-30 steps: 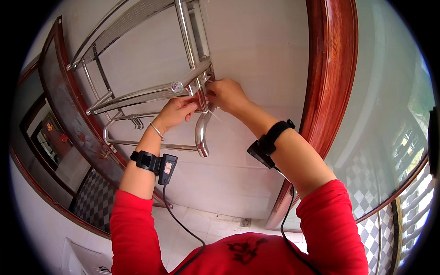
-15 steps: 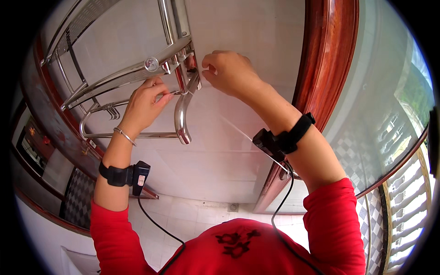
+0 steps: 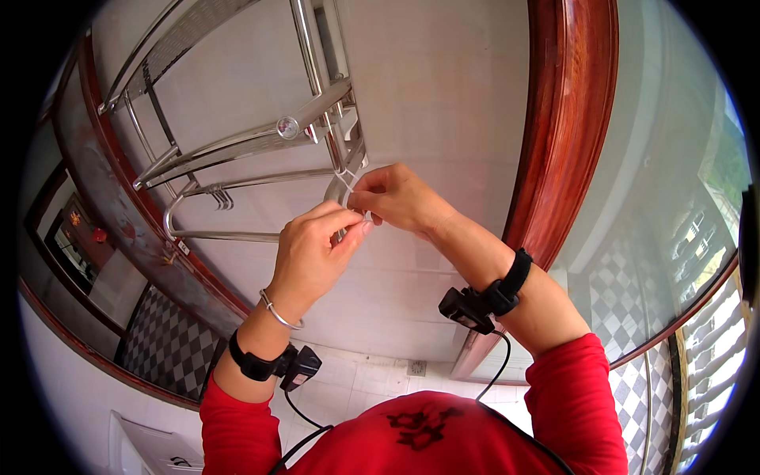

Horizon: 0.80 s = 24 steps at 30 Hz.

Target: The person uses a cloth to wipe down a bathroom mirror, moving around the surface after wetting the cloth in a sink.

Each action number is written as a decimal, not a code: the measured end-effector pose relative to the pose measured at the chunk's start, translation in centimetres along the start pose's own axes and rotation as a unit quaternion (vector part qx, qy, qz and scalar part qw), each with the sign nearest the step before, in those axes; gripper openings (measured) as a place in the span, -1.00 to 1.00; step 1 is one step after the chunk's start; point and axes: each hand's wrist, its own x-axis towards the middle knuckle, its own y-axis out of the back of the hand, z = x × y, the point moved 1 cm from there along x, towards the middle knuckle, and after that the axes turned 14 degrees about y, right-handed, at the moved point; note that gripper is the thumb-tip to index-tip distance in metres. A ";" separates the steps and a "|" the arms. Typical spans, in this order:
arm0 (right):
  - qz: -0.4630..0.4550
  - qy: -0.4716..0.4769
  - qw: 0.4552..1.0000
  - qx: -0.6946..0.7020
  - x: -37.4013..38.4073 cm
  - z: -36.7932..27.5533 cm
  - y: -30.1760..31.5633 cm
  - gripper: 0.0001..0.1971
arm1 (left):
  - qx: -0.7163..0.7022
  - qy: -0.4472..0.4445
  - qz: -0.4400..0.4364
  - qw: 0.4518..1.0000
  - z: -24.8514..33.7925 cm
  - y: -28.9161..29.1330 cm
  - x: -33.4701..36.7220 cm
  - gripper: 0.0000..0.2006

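A white cord loops around the upright tube of a chrome wall rack, near the tube's lower end. Just below that loop, my left hand is closed in a pinch, its thumb and forefinger on the cord. My right hand meets it from the right with curled fingers, also pinching the cord close to the rack's end. The fingertips of the two hands almost touch. They hide part of the cord and much of the rack's curved lower end.
Small hooks hang on the rack's lower rail. A reddish wooden frame with a glass panel stands at the right. A second wooden frame runs along the left. Black straps with small devices and cables are on both forearms.
Both hands have come down and together below the tube. My left hand has moved right, away from the rail; my right hand has dropped to the cord.
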 end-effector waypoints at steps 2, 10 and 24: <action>0.013 -0.001 1.000 0.002 -0.4 0.6 0.9 -0.78 | 0.006 0.045 0.023 0.999 1.0 0.7 0.9 -0.94; 0.087 0.140 0.970 -0.177 -1.9 2.5 1.0 -0.87 | 0.339 -0.185 -0.048 0.921 0.3 -0.4 7.7 -0.89; 0.127 0.082 0.980 -0.128 0.5 5.5 1.3 -0.83 | 0.398 -0.189 -0.138 0.887 -0.2 -0.8 9.3 -0.90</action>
